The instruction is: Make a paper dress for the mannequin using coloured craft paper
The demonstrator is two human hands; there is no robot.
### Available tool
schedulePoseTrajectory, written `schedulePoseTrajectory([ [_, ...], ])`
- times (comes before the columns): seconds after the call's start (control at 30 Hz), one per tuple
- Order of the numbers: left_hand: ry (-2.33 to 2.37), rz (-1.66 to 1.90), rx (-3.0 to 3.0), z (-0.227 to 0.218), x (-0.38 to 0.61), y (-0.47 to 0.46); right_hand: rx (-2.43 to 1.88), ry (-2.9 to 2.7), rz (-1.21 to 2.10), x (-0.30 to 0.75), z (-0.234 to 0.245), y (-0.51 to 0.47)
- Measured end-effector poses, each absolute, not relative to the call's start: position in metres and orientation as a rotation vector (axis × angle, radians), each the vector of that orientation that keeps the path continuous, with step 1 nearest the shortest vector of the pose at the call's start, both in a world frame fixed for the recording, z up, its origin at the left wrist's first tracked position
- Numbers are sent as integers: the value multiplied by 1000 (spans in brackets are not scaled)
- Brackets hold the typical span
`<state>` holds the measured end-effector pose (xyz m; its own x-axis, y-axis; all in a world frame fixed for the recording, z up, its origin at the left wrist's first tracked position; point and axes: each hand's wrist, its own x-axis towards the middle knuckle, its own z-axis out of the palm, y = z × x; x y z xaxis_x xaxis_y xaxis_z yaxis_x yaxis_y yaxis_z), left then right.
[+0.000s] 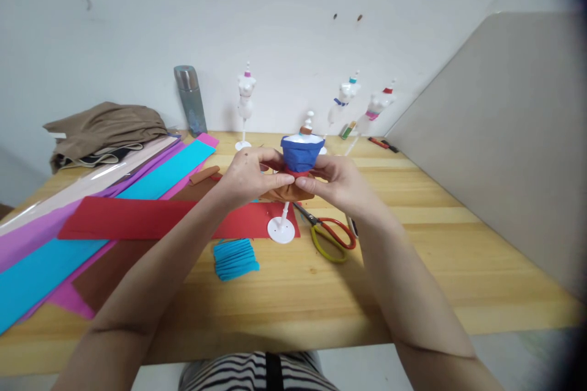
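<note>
Between my hands is a small white dress form [310, 123] on a stand with a round white base [281, 230]. Blue paper [302, 153] wraps its chest, a red band [297, 173] circles the waist, and brown paper [275, 194] hangs below. My left hand [257, 176] pinches the red band from the left, thumb in front. From the right, my right hand [334, 180] pinches the same band, its thumb tip close to the left one. The fingers behind the form are hidden. A strip of red paper [247, 220] lies beneath the stand.
Scissors [332, 238] with red and yellow handles lie right of the stand. A pleated blue paper piece [235, 259] lies in front. Coloured paper sheets [137, 180], brown cloth [110, 125] and a flask [191, 101] are at left. Three more dress forms [246, 98] stand by the wall.
</note>
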<state>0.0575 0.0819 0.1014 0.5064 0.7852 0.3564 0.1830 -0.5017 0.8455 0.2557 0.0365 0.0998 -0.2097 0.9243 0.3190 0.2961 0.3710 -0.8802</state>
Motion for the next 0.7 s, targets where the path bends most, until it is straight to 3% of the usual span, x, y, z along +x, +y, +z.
schedulePoseTrajectory([
  [0.23, 915, 1151, 2031, 95, 66, 72, -1094, -1674, 873, 257, 97, 37],
  [0.47, 825, 914, 1804, 94, 65, 80, -1078, -1663, 925, 265, 99, 38],
  [0.7, 855, 933, 1827, 96, 63, 83, -1061, -1589, 981, 267, 94, 43],
])
